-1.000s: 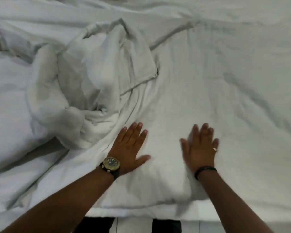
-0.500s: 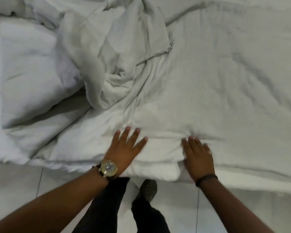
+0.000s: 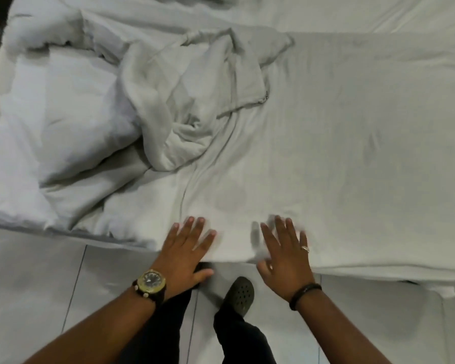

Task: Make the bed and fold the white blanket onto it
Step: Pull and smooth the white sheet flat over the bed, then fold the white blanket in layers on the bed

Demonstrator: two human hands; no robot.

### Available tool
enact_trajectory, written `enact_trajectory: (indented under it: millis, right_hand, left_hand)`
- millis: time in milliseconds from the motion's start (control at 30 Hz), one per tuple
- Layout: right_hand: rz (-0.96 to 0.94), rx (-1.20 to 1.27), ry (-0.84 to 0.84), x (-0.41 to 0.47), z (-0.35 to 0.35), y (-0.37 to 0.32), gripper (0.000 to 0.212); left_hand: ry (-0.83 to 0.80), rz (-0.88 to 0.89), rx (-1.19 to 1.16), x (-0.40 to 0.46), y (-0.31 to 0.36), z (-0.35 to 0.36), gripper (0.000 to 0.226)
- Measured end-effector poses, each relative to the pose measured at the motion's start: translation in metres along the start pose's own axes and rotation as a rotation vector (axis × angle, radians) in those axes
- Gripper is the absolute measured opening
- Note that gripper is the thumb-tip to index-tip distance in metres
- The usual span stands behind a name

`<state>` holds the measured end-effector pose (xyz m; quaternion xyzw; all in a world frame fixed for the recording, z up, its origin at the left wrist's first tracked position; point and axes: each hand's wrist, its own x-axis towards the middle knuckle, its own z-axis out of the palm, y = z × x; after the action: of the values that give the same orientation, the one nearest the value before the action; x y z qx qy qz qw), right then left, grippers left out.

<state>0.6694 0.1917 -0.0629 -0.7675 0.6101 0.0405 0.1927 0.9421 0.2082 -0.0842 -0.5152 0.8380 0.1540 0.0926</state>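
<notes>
Fingers of both hands, left hand [image 3: 185,252] and right hand [image 3: 286,254], lie spread flat on the white blanket's [image 3: 326,153] near edge.

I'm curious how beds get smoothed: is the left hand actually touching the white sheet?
Touching. In the head view the left hand's straight fingers lie flat on the white sheet at the bed's near edge, no gap showing.

My left hand [image 3: 185,249] and right hand [image 3: 284,254] lie flat, fingers spread, at the near edge of the rumpled white cotton blanket [image 3: 326,153] on the bed [image 3: 378,14].
</notes>
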Motion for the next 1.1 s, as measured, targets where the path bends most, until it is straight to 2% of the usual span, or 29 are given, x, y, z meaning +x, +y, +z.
enact_trajectory:
  millis: [67, 133, 200, 267, 333, 400, 467, 533, 600, 633, 667, 733, 800, 900, 933, 1000, 1033, 1100]
  right_hand:
    - [-0.069, 0.149, 0.102, 0.023, -0.013, -0.03, 0.074]
    - [-0.066, 0.135, 0.119, 0.053, -0.009, -0.044, 0.073]
    - [0.051, 0.039, -0.038, 0.079, 0.006, -0.033, 0.079]
    - [0.195, -0.059, -0.175, 0.09, 0.019, -0.009, 0.087]
    - [0.309, -0.098, -0.257, 0.094, 0.018, 0.002, 0.087]
    - [0.419, -0.025, -0.303, 0.102, 0.01, -0.018, 0.089]
    - [0.545, 0.209, -0.173, 0.116, -0.012, -0.06, 0.091]
    - [0.68, 0.664, 0.014, 0.14, -0.033, -0.104, 0.09]
    - [0.782, 1.081, 0.032, 0.181, -0.052, -0.152, 0.097]
    - [0.802, 1.207, -0.008, 0.203, -0.057, -0.174, 0.095]
    - [0.819, 1.296, -0.044, 0.223, -0.063, -0.197, 0.082]
    - [0.905, 1.338, -0.009, 0.25, -0.065, -0.225, 0.06]
    - [0.997, 1.345, 0.054, 0.265, -0.067, -0.239, 0.06]
    - [0.933, 1.248, 0.242, 0.282, -0.075, -0.244, 0.033]
    - [0.907, 1.221, 0.318, 0.287, -0.081, -0.245, 0.026]
    - [0.849, 1.207, 0.431, 0.299, -0.096, -0.251, 0.032]
    - [0.808, 1.196, 0.472, 0.305, -0.105, -0.256, 0.038]
    - [0.705, 1.176, 0.513, 0.315, -0.123, -0.27, 0.041]
  left_hand:
    - [0.044, 0.045, 0.013, 0.021, -0.001, -0.013, 0.085]
    - [0.05, 0.027, 0.041, 0.041, -0.018, -0.018, 0.08]
    - [0.025, -0.034, 0.044, 0.053, -0.054, -0.018, 0.079]
    - [0.007, -0.012, 0.058, 0.054, -0.087, -0.017, 0.077]
    - [0.082, 0.065, 0.064, 0.047, -0.101, -0.019, 0.073]
    - [0.224, 0.153, 0.083, 0.036, -0.108, -0.026, 0.071]
    - [0.357, 0.153, 0.044, 0.022, -0.122, -0.041, 0.078]
    - [0.431, 0.042, 0.031, 0.02, -0.147, -0.063, 0.096]
    - [0.403, -0.063, 0.069, 0.027, -0.191, -0.079, 0.108]
    - [0.359, -0.076, 0.087, 0.033, -0.214, -0.086, 0.109]
    - [0.322, -0.06, 0.101, 0.039, -0.236, -0.09, 0.108]
    - [0.279, -0.019, 0.085, 0.053, -0.265, -0.096, 0.098]
    - [0.235, -0.022, 0.027, 0.061, -0.274, -0.106, 0.084]
    - [0.237, -0.08, -0.127, 0.064, -0.272, -0.124, 0.087]
    - [0.302, -0.093, -0.225, 0.064, -0.271, -0.13, 0.086]
    - [0.539, -0.114, -0.401, 0.067, -0.273, -0.149, 0.074]
    - [0.652, -0.119, -0.41, 0.071, -0.276, -0.165, 0.071]
    - [0.815, -0.083, -0.266, 0.08, -0.281, -0.202, 0.07]
